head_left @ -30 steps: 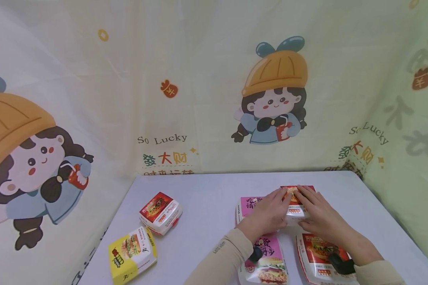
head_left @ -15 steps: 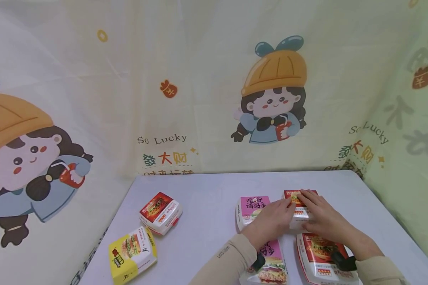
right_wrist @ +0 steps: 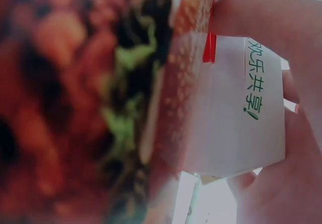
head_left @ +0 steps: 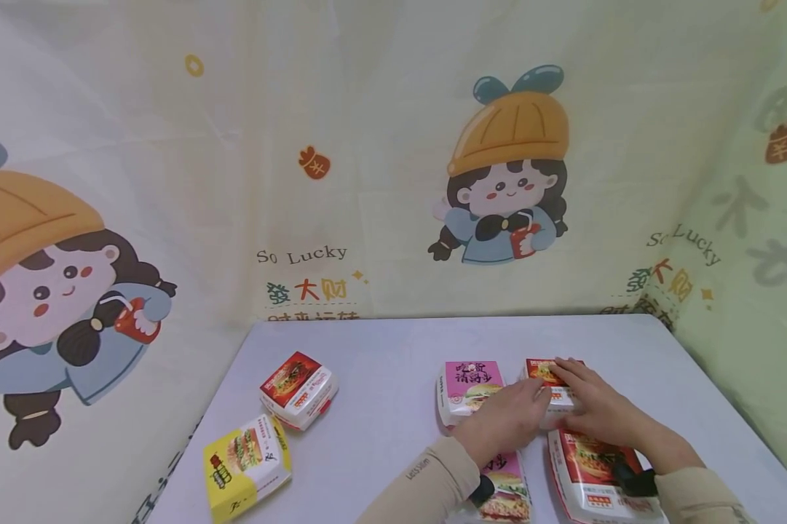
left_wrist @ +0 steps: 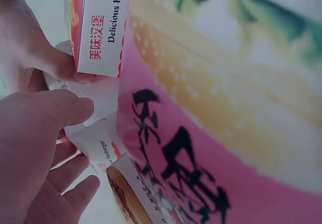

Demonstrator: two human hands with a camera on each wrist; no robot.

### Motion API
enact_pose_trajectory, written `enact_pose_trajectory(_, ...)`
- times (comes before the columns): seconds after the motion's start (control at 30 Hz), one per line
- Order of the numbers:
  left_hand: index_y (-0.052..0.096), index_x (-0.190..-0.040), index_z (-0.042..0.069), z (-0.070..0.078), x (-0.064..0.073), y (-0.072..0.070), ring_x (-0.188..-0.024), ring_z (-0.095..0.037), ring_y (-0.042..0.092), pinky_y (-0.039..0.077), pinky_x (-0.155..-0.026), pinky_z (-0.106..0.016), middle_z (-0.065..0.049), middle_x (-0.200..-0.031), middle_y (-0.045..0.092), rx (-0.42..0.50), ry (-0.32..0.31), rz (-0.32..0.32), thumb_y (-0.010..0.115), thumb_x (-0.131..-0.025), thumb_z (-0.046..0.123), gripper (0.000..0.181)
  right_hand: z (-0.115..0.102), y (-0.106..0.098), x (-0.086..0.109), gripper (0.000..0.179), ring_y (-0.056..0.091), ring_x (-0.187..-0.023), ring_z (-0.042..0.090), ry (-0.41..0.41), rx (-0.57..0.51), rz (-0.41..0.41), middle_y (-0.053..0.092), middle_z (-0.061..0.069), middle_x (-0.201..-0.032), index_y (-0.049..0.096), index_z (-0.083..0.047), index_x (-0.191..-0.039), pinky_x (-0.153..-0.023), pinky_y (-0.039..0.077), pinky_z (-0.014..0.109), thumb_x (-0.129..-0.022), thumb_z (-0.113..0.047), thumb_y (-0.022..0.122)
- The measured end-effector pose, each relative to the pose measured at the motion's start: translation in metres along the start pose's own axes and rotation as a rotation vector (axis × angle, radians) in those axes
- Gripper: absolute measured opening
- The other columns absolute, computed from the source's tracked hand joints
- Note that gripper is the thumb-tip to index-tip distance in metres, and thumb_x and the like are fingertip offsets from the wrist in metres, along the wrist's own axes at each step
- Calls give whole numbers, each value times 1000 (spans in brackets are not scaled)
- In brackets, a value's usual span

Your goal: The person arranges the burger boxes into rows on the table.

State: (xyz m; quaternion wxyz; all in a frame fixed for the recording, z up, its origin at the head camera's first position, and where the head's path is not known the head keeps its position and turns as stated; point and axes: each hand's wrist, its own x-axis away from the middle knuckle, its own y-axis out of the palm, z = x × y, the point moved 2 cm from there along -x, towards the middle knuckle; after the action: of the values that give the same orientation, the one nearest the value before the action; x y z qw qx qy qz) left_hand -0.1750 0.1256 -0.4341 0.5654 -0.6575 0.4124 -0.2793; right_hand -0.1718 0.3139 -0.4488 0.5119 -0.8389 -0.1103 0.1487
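Both hands hold one small red-and-white burger box at the right of the table. My left hand grips its left side, while my right hand grips its right, fingers over the top and thumb at the front. White box walls with green lettering show between the right thumb and fingers in the right wrist view. Just behind the left wrist is a pink burger box; another pink burger box lies under that wrist. A larger red burger box sits below the right hand, partly hidden by the wrist strap.
At the left of the white table stand a red-and-white burger box and a yellow-and-white burger box, close together. A printed cloth backdrop rises behind and on both sides.
Both hands have drawn the small red burger box nearer and slightly to the right, toward the larger red box. More of the far pink box shows now. The boxes at left stay put.
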Motion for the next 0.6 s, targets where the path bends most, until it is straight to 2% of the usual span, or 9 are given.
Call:
enact_pose_trajectory(0.13,47,-144,13,3,-2,-1,-139,-11,45,37,-113,-18,-2,-148,48,1,-5,-10,45,-104,39,47,3,0,0,85,28,-137,57,13,-38,-29,37,29,-150,44,5,-144,-103,31,76,-71,-19,81)
enact_pose_trajectory(0.37,45,-145,19,9,-4,1,-137,-4,43,35,-114,-16,7,-147,43,35,-35,-158,51,-101,44,51,1,1,-2,86,24,-138,56,96,-71,-88,35,30,-152,45,4,-144,-101,31,78,-71,-26,81)
enact_pose_trajectory(0.47,45,-144,20,10,-4,1,-138,-4,42,34,-114,-17,7,-148,43,26,-38,-167,53,-100,43,50,-2,2,-3,84,23,-138,57,103,-70,-80,34,30,-152,45,4,-144,-102,31,78,-73,-26,78)
enact_pose_trajectory(0.6,42,-148,17,8,-3,0,-139,-5,42,33,-115,-17,6,-150,43,24,-32,-167,49,-102,40,52,-5,3,-2,78,25,-137,58,83,-50,-43,36,31,-151,47,6,-142,-102,29,78,-75,-25,75)
